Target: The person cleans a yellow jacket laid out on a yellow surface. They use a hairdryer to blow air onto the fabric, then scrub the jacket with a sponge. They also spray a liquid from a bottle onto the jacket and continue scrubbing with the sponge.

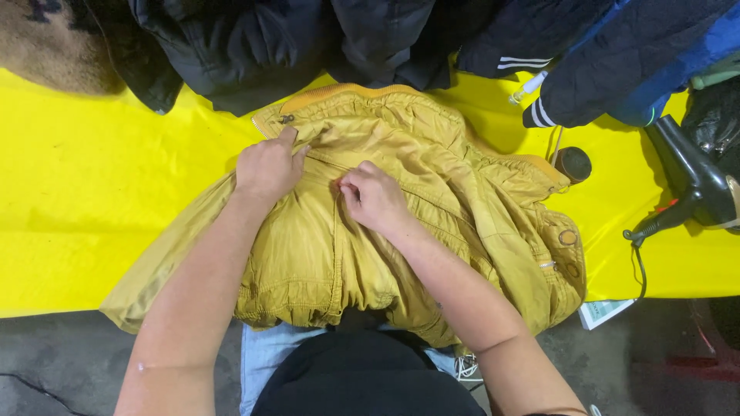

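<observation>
Mustard padded jacket lying crumpled on the yellow tabletop, both hands working near its collar.

The jacket is looking soft, light and probably slippery, likely bunching rather than holding shape; firmer holds appear to be the collar band and zipper edge; the left hand is pressing the fabric flat, fingers extended; the right hand is pinching a small fold, fingers curled closed.

Your arms are bare from above the elbows down to the wrists, with no sleeves, watch or rings showing on your left hand or your right hand. You wear a black top over your middle and light blue jeans beneath it. A white-laced shoe peeks out below.
</observation>
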